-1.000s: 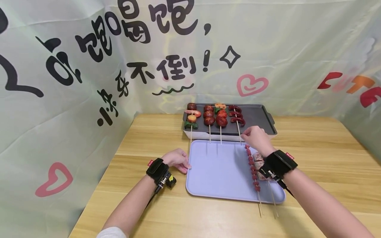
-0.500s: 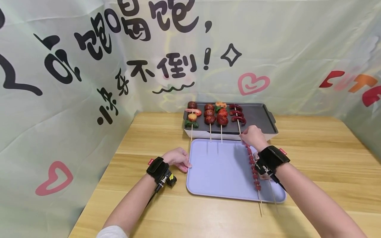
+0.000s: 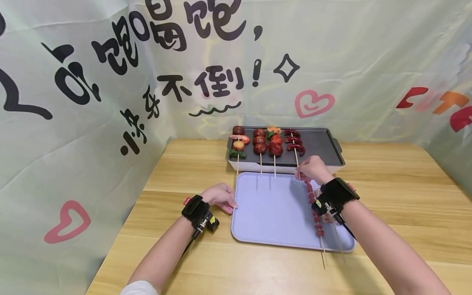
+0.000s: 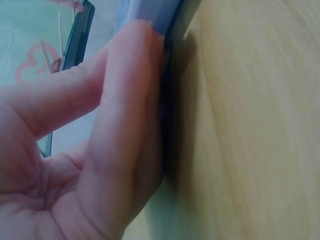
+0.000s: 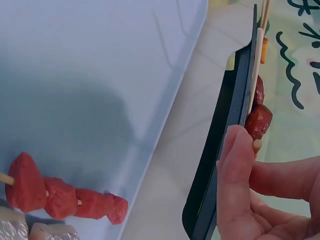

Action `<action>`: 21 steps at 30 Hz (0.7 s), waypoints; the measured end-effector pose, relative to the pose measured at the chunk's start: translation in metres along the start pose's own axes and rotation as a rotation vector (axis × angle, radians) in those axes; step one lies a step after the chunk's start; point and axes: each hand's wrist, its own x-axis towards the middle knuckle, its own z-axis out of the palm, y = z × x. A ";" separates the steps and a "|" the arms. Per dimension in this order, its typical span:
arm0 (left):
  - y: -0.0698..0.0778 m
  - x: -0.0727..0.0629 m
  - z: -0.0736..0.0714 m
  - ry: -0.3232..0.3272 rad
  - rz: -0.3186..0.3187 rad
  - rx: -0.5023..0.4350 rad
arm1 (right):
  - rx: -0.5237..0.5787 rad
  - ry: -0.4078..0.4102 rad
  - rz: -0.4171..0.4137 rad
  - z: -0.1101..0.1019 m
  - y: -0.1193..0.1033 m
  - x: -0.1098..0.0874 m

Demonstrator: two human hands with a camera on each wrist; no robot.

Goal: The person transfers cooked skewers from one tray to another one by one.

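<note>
My left hand point(image 3: 220, 196) holds the left rim of a lavender tray point(image 3: 273, 213) between thumb and fingers; the left wrist view shows a fingertip point(image 4: 132, 37) against its edge. My right hand point(image 3: 314, 170) pinches the bare stick end of a skewer with dark red curved pieces point(image 3: 294, 141), which lies on a black griddle point(image 3: 321, 145). Under the right wrist, on the tray, lie a skewer of small red chunks point(image 3: 318, 224) and a skewer of pale speckled cubes point(image 3: 327, 218), partly hidden by the wrist strap.
More skewers share the griddle: one with mushroom, shrimp and green pepper point(image 3: 239, 145), one with brown mushroom caps point(image 3: 260, 141), one with mixed vegetables point(image 3: 275, 145). Their sticks overhang the griddle's front edge. A printed cloth point(image 3: 206, 123) hangs behind the wooden table point(image 3: 191, 164).
My right hand has shifted slightly left along the stick end, and its wrist has moved left too. The view has tilted a little. My left hand stays at the tray rim.
</note>
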 end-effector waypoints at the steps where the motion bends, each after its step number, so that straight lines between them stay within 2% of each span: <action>1: 0.000 0.000 0.000 0.000 0.002 -0.001 | 0.018 -0.009 0.010 0.000 0.000 0.000; 6: -0.001 0.000 0.000 -0.002 0.008 -0.002 | 0.037 -0.021 0.060 0.000 0.000 0.002; 11: -0.004 0.002 0.002 -0.004 0.016 0.000 | 0.048 -0.037 0.067 -0.002 0.002 0.001; 16: -0.006 0.004 0.002 -0.001 0.020 0.000 | 0.123 -0.050 0.039 -0.004 0.001 -0.002; 21: -0.005 0.003 0.002 0.004 0.018 0.004 | 0.242 -0.061 0.034 -0.009 -0.002 -0.005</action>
